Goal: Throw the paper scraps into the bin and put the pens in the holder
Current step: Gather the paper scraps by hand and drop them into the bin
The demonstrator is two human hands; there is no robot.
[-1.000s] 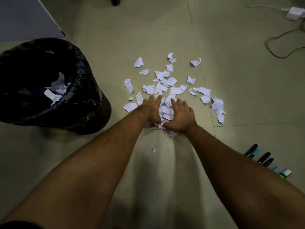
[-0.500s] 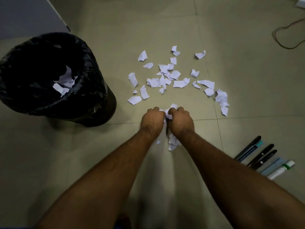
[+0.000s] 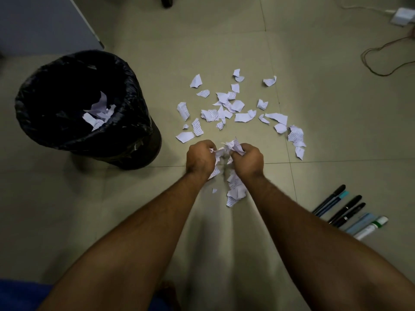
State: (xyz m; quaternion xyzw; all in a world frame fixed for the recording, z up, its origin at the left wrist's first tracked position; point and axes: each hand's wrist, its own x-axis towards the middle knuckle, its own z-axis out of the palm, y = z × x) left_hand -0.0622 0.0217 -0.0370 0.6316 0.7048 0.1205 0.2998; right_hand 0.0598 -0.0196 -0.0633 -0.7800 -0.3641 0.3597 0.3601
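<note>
Thin torn white paper scraps (image 3: 226, 110) with printed lines, crinkled glossy black plastic liner in the bin (image 3: 85, 104), smooth faintly shiny tiled floor (image 3: 325, 135), glossy plastic pens (image 3: 345, 212)

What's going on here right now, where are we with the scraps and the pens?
Both hands, left hand and right hand, grip one bunch of paper scraps just above the floor, a few pieces trailing below. Many loose scraps lie scattered on the tiles beyond. The black-lined bin to the left already holds some paper. The pens lie untouched in a row at the right; no holder is in view.
</note>
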